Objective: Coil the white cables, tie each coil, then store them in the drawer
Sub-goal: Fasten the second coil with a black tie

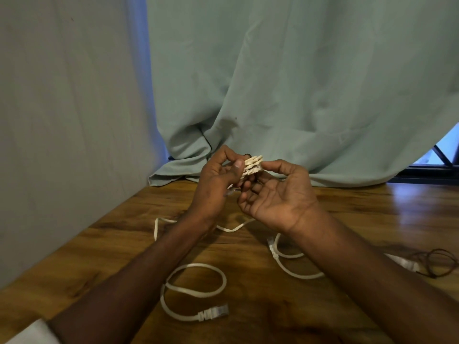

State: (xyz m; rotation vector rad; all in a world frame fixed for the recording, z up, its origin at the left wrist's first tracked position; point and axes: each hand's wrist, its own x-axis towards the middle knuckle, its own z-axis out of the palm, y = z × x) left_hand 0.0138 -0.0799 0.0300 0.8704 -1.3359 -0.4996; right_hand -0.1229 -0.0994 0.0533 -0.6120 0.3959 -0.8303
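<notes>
A loose white network cable (196,289) lies in an open loop on the wooden worktop (111,244) at the near edge, its clear-tipped plug (214,313) pointing toward 3 o'clock, with a white sleeve cuff (29,331) showing at 7 o'clock of the view. At 3 o'clock from that loop, a second white cable (293,269) curves under the right forearm, and a thin dark cord (437,264) is tangled near the worktop's right edge. Beyond the loop, a further run of white cable (159,227) trails across the wood and passes behind the left wrist. Above the worktop, both bare hands meet on a small, tightly wound cable coil (253,163): the left hand (218,184) grips it, thumb pressed on its near face and fingers curled behind, while the right hand (275,192), palm turned up, touches the coil's right end with its thumb tip, fingers loosely curled beneath; whether they grip it cannot be told. A plug end juts from the coil's lower edge. Behind the hands, a pale green curtain (298,83) bunches onto the worktop, a grey wall (62,108) stands at 9 o'clock, and a window corner (444,150) shows at 3 o'clock.
</notes>
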